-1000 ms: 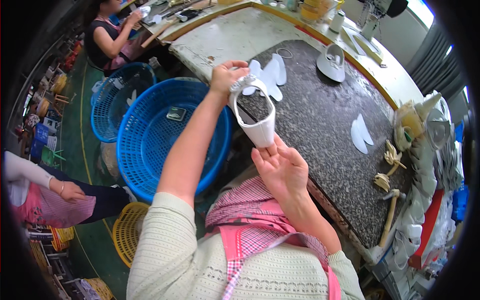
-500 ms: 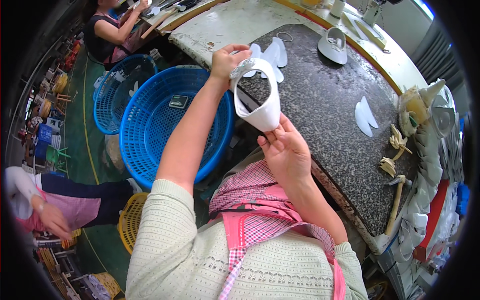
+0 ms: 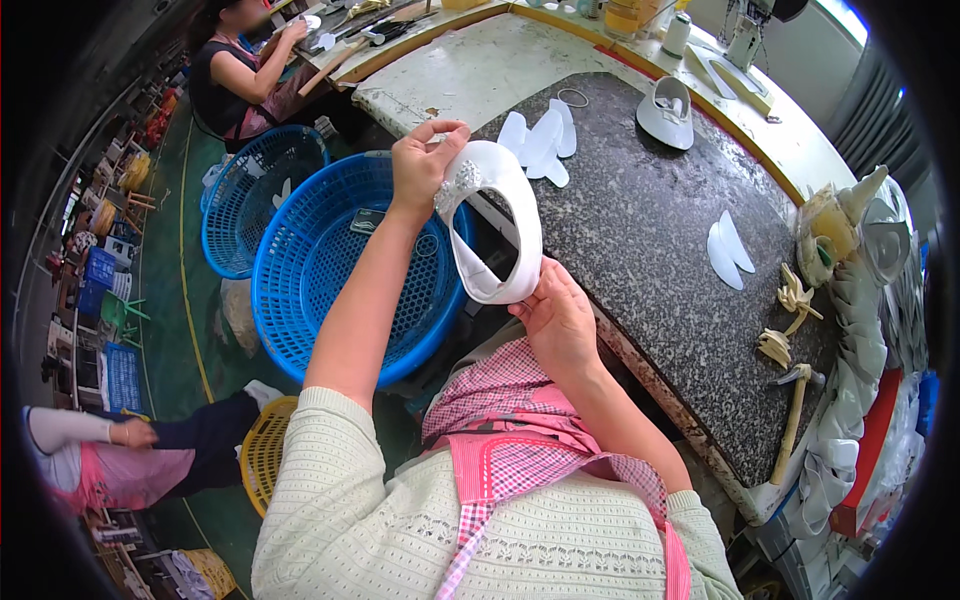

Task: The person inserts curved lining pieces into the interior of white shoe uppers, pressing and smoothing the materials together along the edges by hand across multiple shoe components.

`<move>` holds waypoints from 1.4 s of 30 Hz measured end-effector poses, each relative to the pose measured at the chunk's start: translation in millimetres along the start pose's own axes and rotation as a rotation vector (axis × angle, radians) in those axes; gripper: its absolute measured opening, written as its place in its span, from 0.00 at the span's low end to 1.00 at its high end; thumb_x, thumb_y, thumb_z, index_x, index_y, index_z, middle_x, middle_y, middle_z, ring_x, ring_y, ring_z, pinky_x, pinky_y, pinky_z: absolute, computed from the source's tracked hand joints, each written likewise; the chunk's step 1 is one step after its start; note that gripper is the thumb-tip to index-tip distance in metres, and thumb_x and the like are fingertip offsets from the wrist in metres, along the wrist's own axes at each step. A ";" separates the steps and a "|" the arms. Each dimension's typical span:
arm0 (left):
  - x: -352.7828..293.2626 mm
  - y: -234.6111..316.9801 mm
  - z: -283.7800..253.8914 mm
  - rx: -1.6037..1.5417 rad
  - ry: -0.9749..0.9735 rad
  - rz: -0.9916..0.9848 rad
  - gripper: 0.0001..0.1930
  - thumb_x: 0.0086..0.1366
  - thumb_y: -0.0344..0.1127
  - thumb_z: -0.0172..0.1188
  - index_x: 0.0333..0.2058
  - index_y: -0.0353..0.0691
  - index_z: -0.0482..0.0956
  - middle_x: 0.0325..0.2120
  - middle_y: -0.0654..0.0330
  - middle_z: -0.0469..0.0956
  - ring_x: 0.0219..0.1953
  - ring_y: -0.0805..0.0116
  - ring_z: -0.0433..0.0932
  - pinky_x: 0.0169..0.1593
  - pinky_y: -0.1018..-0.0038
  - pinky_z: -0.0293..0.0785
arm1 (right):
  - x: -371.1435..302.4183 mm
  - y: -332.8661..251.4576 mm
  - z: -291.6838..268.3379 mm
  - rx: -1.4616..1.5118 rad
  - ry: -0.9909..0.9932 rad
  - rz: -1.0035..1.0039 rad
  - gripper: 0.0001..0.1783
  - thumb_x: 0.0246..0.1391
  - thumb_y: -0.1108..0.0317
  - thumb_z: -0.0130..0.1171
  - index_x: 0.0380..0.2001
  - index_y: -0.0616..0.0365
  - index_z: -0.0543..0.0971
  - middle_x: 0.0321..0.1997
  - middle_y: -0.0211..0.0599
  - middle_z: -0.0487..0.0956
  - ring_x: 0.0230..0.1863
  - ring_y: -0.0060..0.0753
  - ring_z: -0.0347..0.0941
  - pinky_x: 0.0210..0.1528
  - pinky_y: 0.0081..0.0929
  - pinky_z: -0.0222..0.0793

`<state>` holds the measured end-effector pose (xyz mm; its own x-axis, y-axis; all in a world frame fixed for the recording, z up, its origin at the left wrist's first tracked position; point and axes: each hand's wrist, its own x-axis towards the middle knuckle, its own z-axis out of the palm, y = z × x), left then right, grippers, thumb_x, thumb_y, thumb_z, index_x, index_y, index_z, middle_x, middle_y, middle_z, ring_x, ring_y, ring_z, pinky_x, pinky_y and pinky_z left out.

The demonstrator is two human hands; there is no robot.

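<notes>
A white shoe upper (image 3: 522, 205) with a silvery beaded patch is stretched between my hands above the near edge of the dark stone slab. My left hand (image 3: 425, 165) pinches its far-left end beside the beads. At its near end, the fingers of my right hand (image 3: 562, 318) are closed on the white edge. The upper's opening faces me, and a blue basket shows beyond it. Several white insole-shaped pieces (image 3: 540, 140) lie on the slab past my left hand. Another white shoe upper (image 3: 667, 112) stands at the slab's far side.
Left of me stand a large blue basket (image 3: 262, 270), a smaller blue basket (image 3: 212, 235) and a yellow basket (image 3: 262, 450). On the slab (image 3: 640, 260) lie a pair of white pieces (image 3: 730, 250) and a hammer (image 3: 795, 420). Two other people (image 3: 240, 75) are at the left.
The white upper has turned, bringing its beaded patch and opening into fuller view, and shifted slightly left and nearer. Both hands still hold it. The view has shifted a little.
</notes>
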<state>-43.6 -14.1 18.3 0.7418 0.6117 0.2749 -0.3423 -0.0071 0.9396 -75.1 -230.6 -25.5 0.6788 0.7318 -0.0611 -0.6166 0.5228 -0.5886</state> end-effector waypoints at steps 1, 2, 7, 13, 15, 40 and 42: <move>-3.2 6.3 1.2 0.074 0.007 0.049 0.07 0.54 0.30 0.60 0.30 0.34 0.77 0.18 0.60 0.77 0.18 0.81 0.72 0.21 0.86 0.65 | 0.4 1.6 -3.7 0.008 -0.029 -0.022 0.19 0.56 0.61 0.45 0.48 0.59 0.64 0.39 0.31 0.74 0.38 0.22 0.69 0.41 0.22 0.64; -5.7 10.5 2.5 0.073 0.001 0.042 0.07 0.54 0.30 0.60 0.30 0.34 0.77 0.18 0.60 0.77 0.18 0.81 0.72 0.21 0.86 0.65 | 0.8 3.4 -6.8 0.010 -0.020 -0.024 0.19 0.56 0.61 0.45 0.48 0.59 0.64 0.39 0.31 0.74 0.38 0.22 0.69 0.41 0.22 0.64; -16.5 27.9 4.2 0.175 0.010 0.176 0.06 0.55 0.31 0.59 0.31 0.36 0.77 0.18 0.62 0.77 0.18 0.83 0.71 0.21 0.87 0.64 | 0.1 4.6 -7.0 0.016 -0.042 -0.001 0.18 0.57 0.57 0.44 0.42 0.61 0.68 0.29 0.37 0.75 0.33 0.26 0.71 0.39 0.24 0.66; -25.3 30.9 8.8 0.214 -0.011 0.227 0.07 0.55 0.33 0.60 0.30 0.36 0.78 0.15 0.64 0.75 0.18 0.84 0.70 0.21 0.87 0.62 | 0.5 -2.7 -11.9 -0.040 -0.116 0.009 0.20 0.54 0.53 0.48 0.36 0.60 0.71 0.28 0.33 0.75 0.32 0.24 0.72 0.37 0.23 0.66; -31.2 36.1 16.7 0.234 -0.036 0.237 0.07 0.55 0.33 0.60 0.30 0.36 0.78 0.15 0.65 0.75 0.18 0.84 0.70 0.21 0.88 0.62 | 5.3 -12.7 -15.0 -0.123 -0.100 0.005 0.21 0.52 0.52 0.50 0.35 0.61 0.71 0.26 0.33 0.75 0.30 0.24 0.72 0.36 0.23 0.66; -67.5 10.4 76.8 0.106 -1.055 -0.478 0.22 0.33 0.44 0.73 0.21 0.35 0.74 0.16 0.66 0.72 0.19 0.80 0.69 0.22 0.83 0.63 | -23.7 -116.9 -23.5 -0.474 -0.187 0.029 0.13 0.24 0.70 0.63 0.18 0.62 0.73 0.17 0.26 0.70 0.18 0.15 0.64 0.19 0.16 0.57; -80.9 0.4 110.2 0.096 -1.100 -0.467 0.27 0.30 0.52 0.73 0.20 0.36 0.74 0.16 0.67 0.72 0.19 0.80 0.68 0.22 0.83 0.62 | -55.7 -138.9 -36.1 -0.466 -0.152 -0.060 0.12 0.23 0.69 0.61 0.17 0.61 0.73 0.15 0.24 0.68 0.17 0.14 0.62 0.17 0.16 0.55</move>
<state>-40.3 -150.7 18.8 0.8944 -0.4325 -0.1139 0.1013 -0.0523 0.9935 -13.0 -359.7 30.5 0.6200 0.7804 0.0817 -0.3108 0.3399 -0.8876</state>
